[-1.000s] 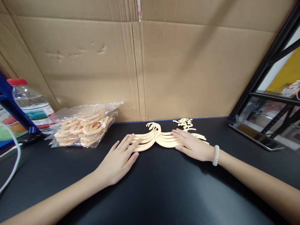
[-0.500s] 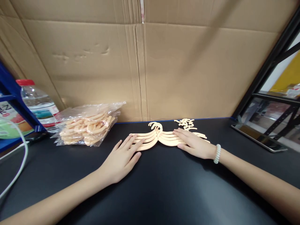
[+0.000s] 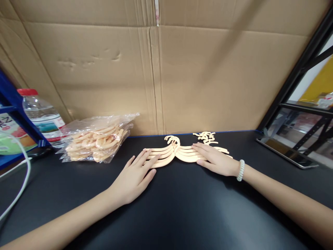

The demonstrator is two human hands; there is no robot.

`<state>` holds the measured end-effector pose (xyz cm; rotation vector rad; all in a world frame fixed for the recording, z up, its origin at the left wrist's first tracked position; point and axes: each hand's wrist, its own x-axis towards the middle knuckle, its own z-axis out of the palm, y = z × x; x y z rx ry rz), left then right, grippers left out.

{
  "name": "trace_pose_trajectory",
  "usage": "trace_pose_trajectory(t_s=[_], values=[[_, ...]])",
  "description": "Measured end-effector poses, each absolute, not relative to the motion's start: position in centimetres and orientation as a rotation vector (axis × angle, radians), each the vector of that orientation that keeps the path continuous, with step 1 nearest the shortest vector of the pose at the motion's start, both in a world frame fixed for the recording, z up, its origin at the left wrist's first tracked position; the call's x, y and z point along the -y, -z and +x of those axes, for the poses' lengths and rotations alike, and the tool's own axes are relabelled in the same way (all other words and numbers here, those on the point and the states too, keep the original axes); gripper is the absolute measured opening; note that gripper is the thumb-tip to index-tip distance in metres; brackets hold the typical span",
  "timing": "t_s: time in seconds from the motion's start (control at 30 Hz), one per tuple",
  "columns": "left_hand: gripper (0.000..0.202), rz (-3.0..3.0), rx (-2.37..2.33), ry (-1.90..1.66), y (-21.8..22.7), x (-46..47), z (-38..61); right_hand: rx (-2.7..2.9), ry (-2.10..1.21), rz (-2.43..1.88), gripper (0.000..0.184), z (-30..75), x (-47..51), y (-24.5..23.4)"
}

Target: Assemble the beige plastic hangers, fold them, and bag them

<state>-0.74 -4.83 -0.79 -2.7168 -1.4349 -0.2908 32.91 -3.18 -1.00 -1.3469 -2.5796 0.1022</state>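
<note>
We rest left hand [image 3: 137,177] on hangers [image 3: 177,150], left side | right hand [image 3: 215,160] on their right side, palm down | bag [image 3: 96,140] beside bottle [image 3: 43,118] at our left | cardboard [image 3: 197,76] behind table [image 3: 182,205]

Well out to the left of the left hand [image 3: 137,175], I can make out a capital N and what looks like a k on a printed package [image 3: 18,133]. Closer to that hand, the bottle's [image 3: 39,108] label [image 3: 48,125] is too blurred to read.
</note>
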Motion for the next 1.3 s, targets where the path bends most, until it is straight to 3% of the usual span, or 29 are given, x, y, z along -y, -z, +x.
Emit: trace_pose_trajectory(t_s=[0.33,0.57,0.87,1.1,1.3], values=[[0.052,-2.719,1.506,0.248,0.5,5.0,-0.5,2.527,-0.12,-1.286,0.063,32.9,3.1,1.0],[0.052,-2.719,1.488,0.286,0.8,4.8,-0.6,2.256,0.052,-1.343,0.049,36.9,0.1,0.4],[0.051,-2.718,1.453,0.324,1.0,4.8,-0.6,2.253,-0.111,-1.444,0.05,39.7,-1.7,2.4],[0.05,-2.729,1.445,0.336,0.7,4.9,-0.6,2.278,-0.185,-1.376,0.043,38.7,-1.2,1.6],[0.05,-2.724,1.46,0.323,0.7,4.9,-0.5,2.31,-0.194,-1.375,0.048,38.2,-0.9,1.7]])
